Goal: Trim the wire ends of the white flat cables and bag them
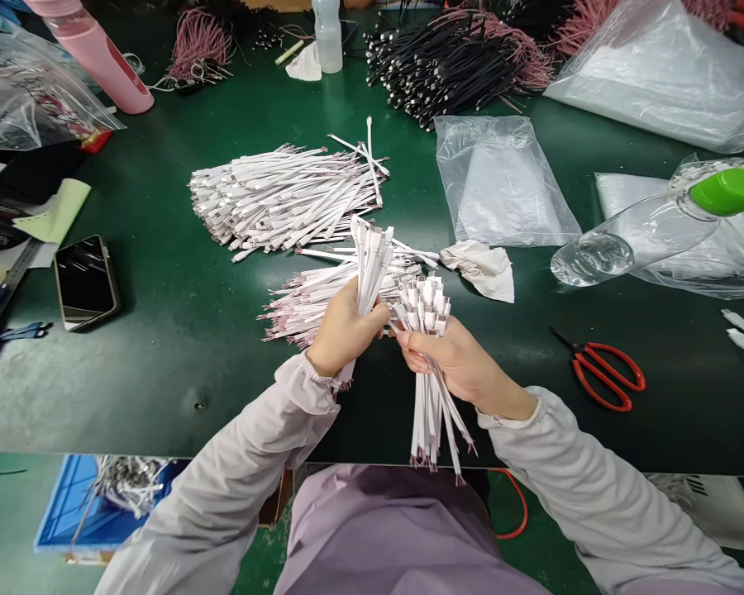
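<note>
My left hand [347, 326] is closed round an upright bundle of short white cables [372, 256], connector ends up. Close beside it, my right hand [455, 355] grips another bundle of white cables [431, 413], whose stripped reddish wire ends hang down past the table's front edge. The two hands nearly touch at the fingertips. Just behind them lies a loose pile of white cables [303, 302], partly hidden by my left hand. Farther back sits a larger heap of white cables [285, 198], with a few lying crosswise on its right end.
Red-handled scissors [608, 376] lie at right, near a tilted clear bottle [651, 227] with a green cap. Plastic bags [505, 182] and black cables [440, 66] occupy the back. A phone [85, 283] lies at left; a blue bin [68, 512] stands below the table edge.
</note>
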The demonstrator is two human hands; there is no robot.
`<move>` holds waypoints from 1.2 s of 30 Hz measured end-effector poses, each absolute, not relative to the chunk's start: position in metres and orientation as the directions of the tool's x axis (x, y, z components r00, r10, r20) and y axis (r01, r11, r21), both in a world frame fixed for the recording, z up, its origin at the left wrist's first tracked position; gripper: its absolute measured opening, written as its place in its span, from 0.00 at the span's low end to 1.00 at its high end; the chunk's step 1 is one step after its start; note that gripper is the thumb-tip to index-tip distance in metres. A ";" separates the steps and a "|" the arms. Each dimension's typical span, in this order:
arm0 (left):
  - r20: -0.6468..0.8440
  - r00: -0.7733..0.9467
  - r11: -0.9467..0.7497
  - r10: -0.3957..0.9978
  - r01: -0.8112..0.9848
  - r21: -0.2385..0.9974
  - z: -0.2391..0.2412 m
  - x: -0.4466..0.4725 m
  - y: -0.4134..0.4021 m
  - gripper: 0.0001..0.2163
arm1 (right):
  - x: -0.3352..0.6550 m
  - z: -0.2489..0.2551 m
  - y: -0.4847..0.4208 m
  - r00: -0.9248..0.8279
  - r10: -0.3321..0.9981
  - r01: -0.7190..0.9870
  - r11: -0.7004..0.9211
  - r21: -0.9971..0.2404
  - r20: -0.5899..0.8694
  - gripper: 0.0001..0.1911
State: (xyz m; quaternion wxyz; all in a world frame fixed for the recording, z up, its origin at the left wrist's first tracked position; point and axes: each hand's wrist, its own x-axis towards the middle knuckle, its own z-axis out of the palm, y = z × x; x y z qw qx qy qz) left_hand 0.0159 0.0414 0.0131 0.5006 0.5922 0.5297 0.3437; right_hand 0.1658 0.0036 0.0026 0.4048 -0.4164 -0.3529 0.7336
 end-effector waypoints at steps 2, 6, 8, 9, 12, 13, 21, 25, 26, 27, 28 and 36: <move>-0.121 0.203 0.061 0.972 0.282 0.958 0.013 0.016 0.041 0.06 | 0.165 0.003 0.003 -0.327 0.885 -0.298 -0.429 -0.853 -0.331 0.08; -0.114 0.215 0.054 0.970 0.265 0.963 0.012 0.016 0.041 0.06 | 0.167 0.004 0.003 -0.328 0.881 -0.311 -0.442 -0.842 -0.341 0.07; -0.111 0.220 0.053 0.969 0.256 0.965 0.012 0.016 0.041 0.06 | 0.169 0.004 0.003 -0.353 0.873 -0.331 -0.454 -0.827 -0.337 0.04; -0.110 0.221 0.051 0.969 0.253 0.966 0.012 0.016 0.041 0.06 | 0.170 0.003 0.003 -0.366 0.868 -0.340 -0.460 -0.820 -0.335 0.03; -0.105 0.222 0.048 0.969 0.250 0.967 0.013 0.017 0.041 0.06 | 0.171 0.002 0.003 -0.373 0.864 -0.342 -0.466 -0.816 -0.337 0.04; -0.102 0.224 0.045 0.969 0.248 0.968 0.013 0.017 0.040 0.06 | 0.171 0.002 0.003 -0.363 0.867 -0.338 -0.464 -0.819 -0.341 0.05; -0.062 0.223 0.001 0.973 0.265 0.964 0.012 0.021 0.036 0.06 | 0.169 0.005 0.004 -0.331 0.871 -0.332 -0.467 -0.820 -0.362 0.09; -0.048 0.231 -0.014 0.972 0.260 0.966 0.012 0.021 0.036 0.06 | 0.172 0.002 0.003 -0.366 0.871 -0.353 -0.455 -0.817 -0.327 0.05; -0.044 0.233 -0.018 0.972 0.259 0.966 0.012 0.021 0.036 0.06 | 0.172 0.002 0.003 -0.366 0.870 -0.354 -0.457 -0.816 -0.329 0.05; -0.041 0.232 -0.021 0.972 0.259 0.966 0.012 0.021 0.036 0.06 | 0.172 0.002 0.004 -0.361 0.869 -0.353 -0.463 -0.813 -0.338 0.05; -0.039 0.230 -0.023 0.972 0.261 0.965 0.012 0.021 0.036 0.06 | 0.173 0.002 0.004 -0.356 0.866 -0.351 -0.472 -0.809 -0.351 0.06; -0.088 0.238 0.045 0.967 0.181 0.982 0.012 0.020 0.036 0.10 | 0.172 -0.001 0.005 -0.390 0.850 -0.441 -0.510 -0.739 -0.353 0.06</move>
